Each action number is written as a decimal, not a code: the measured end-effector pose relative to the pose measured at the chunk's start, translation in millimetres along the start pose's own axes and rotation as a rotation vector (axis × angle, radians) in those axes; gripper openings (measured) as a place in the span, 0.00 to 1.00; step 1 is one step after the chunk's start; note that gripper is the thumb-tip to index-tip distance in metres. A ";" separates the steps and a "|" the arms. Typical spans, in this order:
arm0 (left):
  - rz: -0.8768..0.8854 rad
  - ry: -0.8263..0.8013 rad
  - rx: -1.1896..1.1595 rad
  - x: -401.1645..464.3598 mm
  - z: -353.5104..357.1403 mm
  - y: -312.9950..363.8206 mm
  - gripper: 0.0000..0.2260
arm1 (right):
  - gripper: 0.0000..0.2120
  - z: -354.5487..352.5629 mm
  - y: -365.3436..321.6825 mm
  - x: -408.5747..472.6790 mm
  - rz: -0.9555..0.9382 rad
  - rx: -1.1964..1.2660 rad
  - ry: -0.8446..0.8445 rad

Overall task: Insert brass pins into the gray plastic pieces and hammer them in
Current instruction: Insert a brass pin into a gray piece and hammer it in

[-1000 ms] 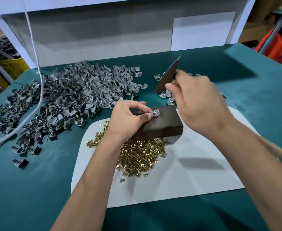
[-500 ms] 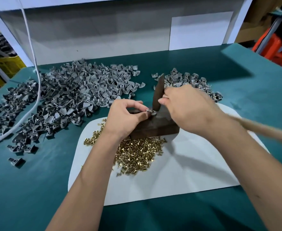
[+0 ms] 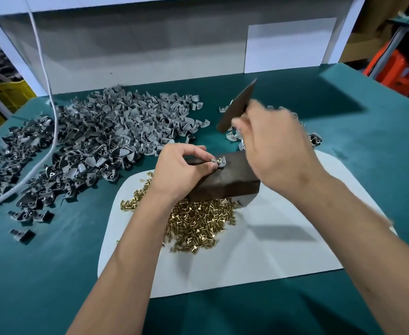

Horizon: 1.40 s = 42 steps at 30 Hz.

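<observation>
Left grip (image 3: 185, 165) pinched on gray piece (image 3: 219, 162) atop dark block (image 3: 225, 183) — right grip (image 3: 277, 146) around raised hammer (image 3: 237, 105) above.

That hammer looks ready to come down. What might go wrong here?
The left hand pinches the gray piece on the dark block, fingertips right beside the pin, so a slightly off blow from the raised hammer head in the right hand could hit them. A glancing strike might also bend the pin.
</observation>
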<state>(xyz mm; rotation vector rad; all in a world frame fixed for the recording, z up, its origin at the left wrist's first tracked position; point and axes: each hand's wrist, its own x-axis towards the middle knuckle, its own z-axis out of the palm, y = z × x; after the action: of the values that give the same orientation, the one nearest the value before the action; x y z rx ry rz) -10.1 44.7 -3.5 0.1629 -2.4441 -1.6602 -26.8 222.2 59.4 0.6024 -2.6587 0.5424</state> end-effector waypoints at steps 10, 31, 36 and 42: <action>0.015 -0.013 -0.024 1.6 0.6 -3.6 0.07 | 0.11 0.1 -0.6 -2.1 -0.021 -0.025 -0.073; 0.000 -0.028 -0.051 -5.3 9.3 5.8 0.04 | 0.09 11.3 84.7 -21.2 0.205 0.054 -0.364; 0.015 -0.015 -0.030 -4.4 10.0 4.7 0.05 | 0.03 7.8 71.9 -16.3 0.176 -0.022 -0.350; 0.073 -0.001 -0.054 -4.8 9.9 6.0 0.06 | 0.06 18.2 29.4 -4.8 -0.085 0.225 -0.194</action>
<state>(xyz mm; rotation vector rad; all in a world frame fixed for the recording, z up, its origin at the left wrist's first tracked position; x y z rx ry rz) -7.4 56.9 -1.9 0.0649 -2.3734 -1.6933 -41.3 240.3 33.3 0.8691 -2.7561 0.8022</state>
